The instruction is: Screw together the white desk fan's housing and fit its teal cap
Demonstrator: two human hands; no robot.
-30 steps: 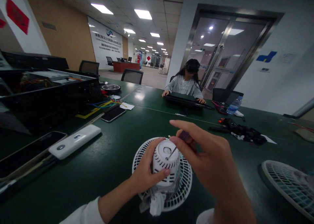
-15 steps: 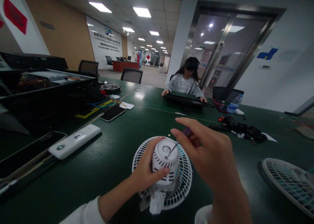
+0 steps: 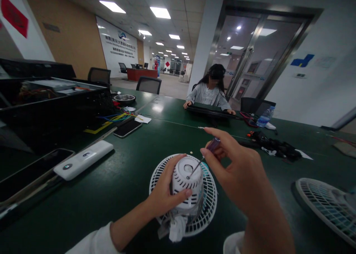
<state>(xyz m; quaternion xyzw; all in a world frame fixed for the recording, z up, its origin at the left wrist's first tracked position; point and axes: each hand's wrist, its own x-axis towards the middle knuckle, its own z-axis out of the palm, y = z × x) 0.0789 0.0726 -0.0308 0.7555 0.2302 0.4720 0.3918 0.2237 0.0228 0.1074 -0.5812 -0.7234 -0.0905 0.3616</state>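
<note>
Specimen: white ribbed motor housing (image 3: 187, 183), upright at centre bottom of the frame, standing on a white wire fan guard (image 3: 210, 205); a white wad (image 3: 178, 228) hangs at its lower edge, its material not clear.
Left hand: left hand (image 3: 167, 187) wraps the housing from the near side; left fingers (image 3: 178, 168) closed around its body.
Right hand: right hand (image 3: 239, 172) raised at right of the housing; right fingers (image 3: 222, 146) pinch the purple handle of a screwdriver (image 3: 213, 144), firm grip, not wide open.
Tool contact: thin shaft slants down-left, tip at the round recess in the housing top; whether it is seated cannot be told.
Risk: tip could slip from the recess if the housing turns in the left grip or the shaft's angle shifts, and could then jab the left fingers. Guard could skid on the tabletop (image 3: 97, 187) under hard pressure. Any loose small part could be lost against the dark green surface.
Nearby: small tan speck (image 3: 190, 152) just beyond the guard, too small to identify; second fan guard (image 3: 322, 205) at lower right; white power bank (image 3: 83, 160) at left.
Farther: black equipment case (image 3: 55, 98) and coloured wires (image 3: 114, 117) at upper left; black tool heap (image 3: 274, 146) and water bottle (image 3: 265, 116) at right; seated co-worker (image 3: 205, 96) beyond.
Obstructions: nothing lies between the screwdriver and the housing.
</note>
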